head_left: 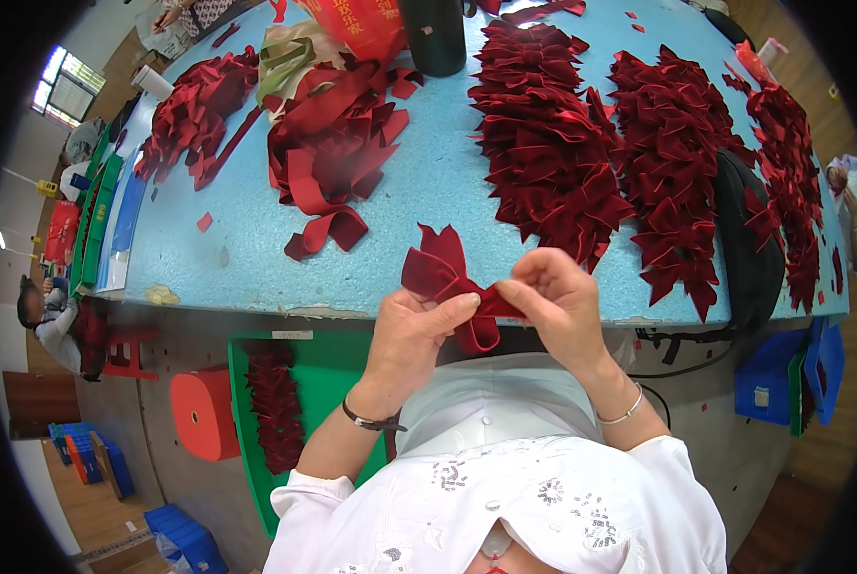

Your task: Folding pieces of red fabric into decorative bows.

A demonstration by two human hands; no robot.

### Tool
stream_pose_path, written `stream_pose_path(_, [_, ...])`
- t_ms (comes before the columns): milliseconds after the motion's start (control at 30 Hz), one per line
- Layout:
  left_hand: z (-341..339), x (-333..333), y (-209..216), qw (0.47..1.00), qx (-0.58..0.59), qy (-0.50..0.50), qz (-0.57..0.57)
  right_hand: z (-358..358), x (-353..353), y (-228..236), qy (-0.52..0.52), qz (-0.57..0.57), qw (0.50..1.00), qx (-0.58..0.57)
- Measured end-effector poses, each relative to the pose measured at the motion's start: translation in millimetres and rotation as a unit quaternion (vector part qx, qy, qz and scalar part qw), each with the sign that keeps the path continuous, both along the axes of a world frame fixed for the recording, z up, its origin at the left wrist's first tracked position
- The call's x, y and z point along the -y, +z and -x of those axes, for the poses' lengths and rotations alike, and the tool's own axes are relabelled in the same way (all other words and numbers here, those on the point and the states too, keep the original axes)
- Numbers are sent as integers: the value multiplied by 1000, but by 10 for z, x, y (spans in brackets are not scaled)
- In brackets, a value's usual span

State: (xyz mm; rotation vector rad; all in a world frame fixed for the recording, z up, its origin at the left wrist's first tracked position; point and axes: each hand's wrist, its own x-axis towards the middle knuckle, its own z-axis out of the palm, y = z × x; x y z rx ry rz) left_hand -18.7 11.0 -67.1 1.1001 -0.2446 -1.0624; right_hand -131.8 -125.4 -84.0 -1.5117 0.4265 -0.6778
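A dark red velvet ribbon bow (438,271) is held between my two hands, just off the near edge of the blue table. My left hand (411,330) grips its middle, thumb pressed on top. With thumb and fingertips, my right hand (553,297) pinches the bow's right side. One loop hangs below the fingers, and two pointed tails stick up. Beyond my hands lie rows of finished-looking red bows (548,143) and, further right, another row (667,172). Loose red ribbon strips (328,143) are heaped to the left.
On the blue table (246,258) stand a dark cylindrical cup (433,38) and a red bag (361,24). A black bag (749,249) lies at the right. Below the edge are a green crate (328,368) holding bows and a red roll (203,414). Other people sit at the far left and right.
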Motion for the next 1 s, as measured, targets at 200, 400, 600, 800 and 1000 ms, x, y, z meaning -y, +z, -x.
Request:
stream_pose_path(200, [-45,8,-69,997,41,63,-9,196,10,29,-50,309,943,115])
stream_pose_path(400, [56,107,-24,996,13,80,41,196,-204,2,58,218,974,11])
stream_pose_path(600, [88,113,-32,996,-21,65,63,136,-242,28,105,-213,971,-20])
stream_pose_path(800, [102,92,15,992,-70,-2,103,132,-234,-22,106,-288,951,42])
stream_pose_path(1000, [94,43,-1,994,-52,18,92,181,-163,-21,144,-398,904,65])
